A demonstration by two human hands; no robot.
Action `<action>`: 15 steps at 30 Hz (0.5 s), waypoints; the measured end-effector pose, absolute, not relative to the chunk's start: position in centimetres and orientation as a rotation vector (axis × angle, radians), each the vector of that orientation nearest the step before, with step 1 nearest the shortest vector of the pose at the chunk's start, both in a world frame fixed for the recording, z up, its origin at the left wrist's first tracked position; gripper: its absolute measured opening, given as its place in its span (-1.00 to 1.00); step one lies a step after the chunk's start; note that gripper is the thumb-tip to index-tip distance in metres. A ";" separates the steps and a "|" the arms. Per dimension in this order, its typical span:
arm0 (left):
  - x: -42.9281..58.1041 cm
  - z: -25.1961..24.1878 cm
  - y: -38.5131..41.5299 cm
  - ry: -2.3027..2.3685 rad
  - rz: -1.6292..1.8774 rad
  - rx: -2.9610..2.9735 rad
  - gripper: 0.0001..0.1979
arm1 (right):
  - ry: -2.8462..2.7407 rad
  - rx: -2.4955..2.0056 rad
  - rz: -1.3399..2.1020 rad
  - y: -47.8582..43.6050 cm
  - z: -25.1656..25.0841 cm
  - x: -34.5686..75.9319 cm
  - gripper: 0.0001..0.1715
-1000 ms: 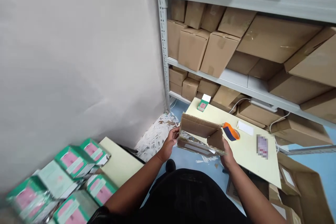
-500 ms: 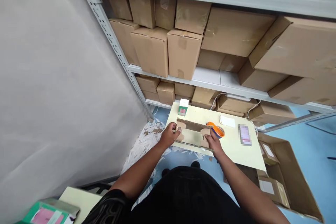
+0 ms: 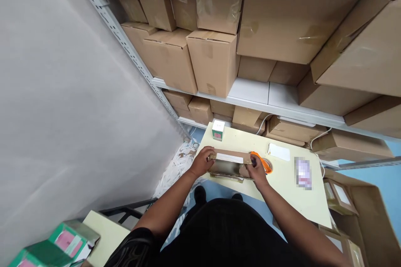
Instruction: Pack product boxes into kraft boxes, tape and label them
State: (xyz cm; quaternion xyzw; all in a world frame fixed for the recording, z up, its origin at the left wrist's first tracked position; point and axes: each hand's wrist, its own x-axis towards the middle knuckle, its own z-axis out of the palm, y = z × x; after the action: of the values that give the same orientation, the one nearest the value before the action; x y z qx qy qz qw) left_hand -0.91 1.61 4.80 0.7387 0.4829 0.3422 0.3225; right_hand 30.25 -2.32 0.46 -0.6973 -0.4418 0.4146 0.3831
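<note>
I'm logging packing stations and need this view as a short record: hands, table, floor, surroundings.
Left hand: grips the carton by its left end
Right hand: grips the carton's right end
Carton: cardboard, opening in view, white label; whether it touches the table is unclear
On table: green-and-white box, orange item, white sheet, pixelated item
Floor: white scraps
Behind table: shelf of cardboard boxes
Lower left: green-and-pink boxes
</note>
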 end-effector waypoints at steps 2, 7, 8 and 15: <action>-1.6 4.4 1.8 1.257 0.897 1.938 -0.75 | -1.072 -1.666 1.128 -3.4 0.9 30.2 -0.20; -3.2 4.1 2.3 1.158 0.881 1.975 -0.72 | -1.088 -1.414 1.310 -8.0 2.6 29.9 -0.06; -3.5 4.2 2.4 1.120 0.876 1.986 -0.71 | -1.131 -1.436 1.307 -8.7 2.8 29.6 -0.05; -4.7 4.7 3.1 0.893 0.883 2.014 -0.64 | -1.141 -1.836 0.894 -7.5 2.9 25.9 -0.19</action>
State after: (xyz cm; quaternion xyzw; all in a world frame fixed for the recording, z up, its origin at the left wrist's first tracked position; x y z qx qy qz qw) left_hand -4.68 3.10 4.67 0.7868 0.3489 0.3450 0.3745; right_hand 25.91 -7.49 2.87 -0.7225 -0.4490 0.3519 0.3907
